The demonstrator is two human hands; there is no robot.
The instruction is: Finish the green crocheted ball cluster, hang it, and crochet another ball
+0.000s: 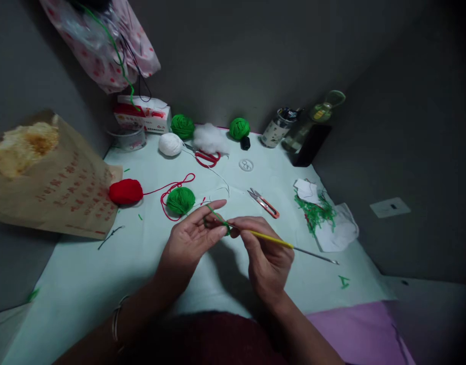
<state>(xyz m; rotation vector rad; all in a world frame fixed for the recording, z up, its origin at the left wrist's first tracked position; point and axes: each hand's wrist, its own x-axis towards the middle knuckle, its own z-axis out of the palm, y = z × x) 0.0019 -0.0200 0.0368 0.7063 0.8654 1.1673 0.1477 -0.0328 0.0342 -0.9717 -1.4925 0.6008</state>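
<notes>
My left hand (pixel 192 238) pinches a small piece of green yarn (pixel 227 229) between thumb and fingers, a strand running over the raised index finger. In my right hand (pixel 269 258) is a crochet hook (pixel 273 239) with a yellow grip, held like a pen. Its far tip is at the green yarn, while the metal rear end points right. Just beyond my left hand lies a ball of green yarn (pixel 180 201). Past my right hand, orange-handled thread snips (pixel 263 203) rest on the table.
A large paper bag with flatbread (pixel 80 187) stands at left beside a red yarn ball (pixel 126 192). Behind are a white yarn ball (pixel 171 145), red-handled scissors (pixel 208 159), white stuffing (pixel 210 139), a pen holder (pixel 275 131) and a bottle (pixel 303 133). Green scraps (pixel 316 210) lie right.
</notes>
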